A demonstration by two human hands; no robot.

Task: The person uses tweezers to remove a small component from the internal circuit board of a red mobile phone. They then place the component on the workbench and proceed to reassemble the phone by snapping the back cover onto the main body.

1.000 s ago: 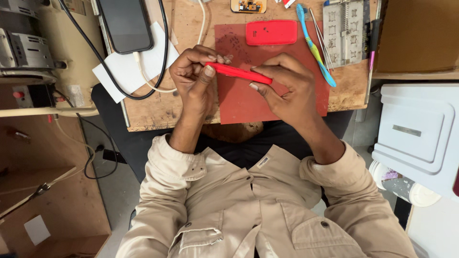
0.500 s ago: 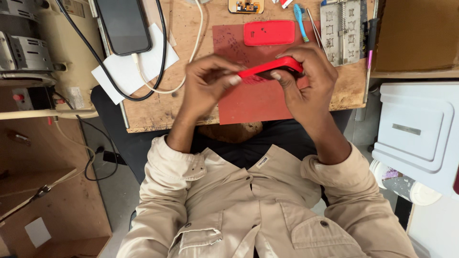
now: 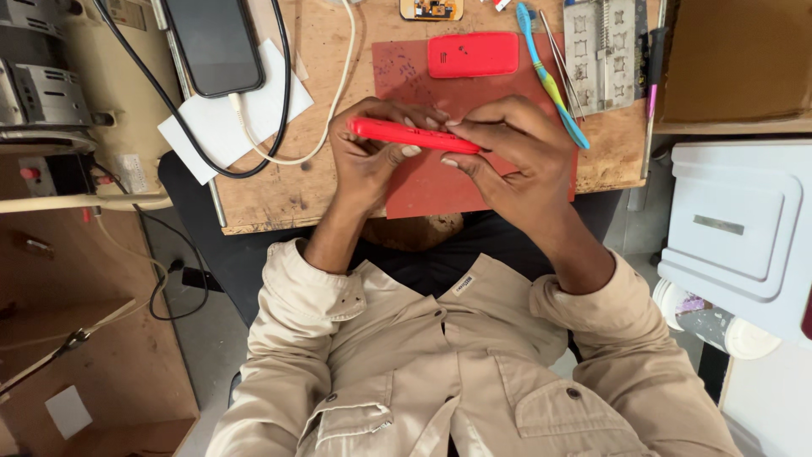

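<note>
Above the dark red mat point(image 3: 440, 182), near its middle: holding red phone body point(image 3: 414, 135) edge-on, level, clear of the surface. Left hand point(image 3: 372, 156) pinching the left end, right hand point(image 3: 507, 152) pinching the right end, fingertips point(image 3: 452, 140) pressing along its edge. Versus half a second ago: sitting lower and flatter, both hands closing tighter around it. Reading that as working the seam of the casing. Lying at the mat's top edge: second red casing piece point(image 3: 472, 54). Lying along the mat's right edge: blue-green toothbrush point(image 3: 550, 76). Resting left of the mat on the counter point(image 3: 279, 182): black smartphone point(image 3: 213, 42), cabled.
</note>
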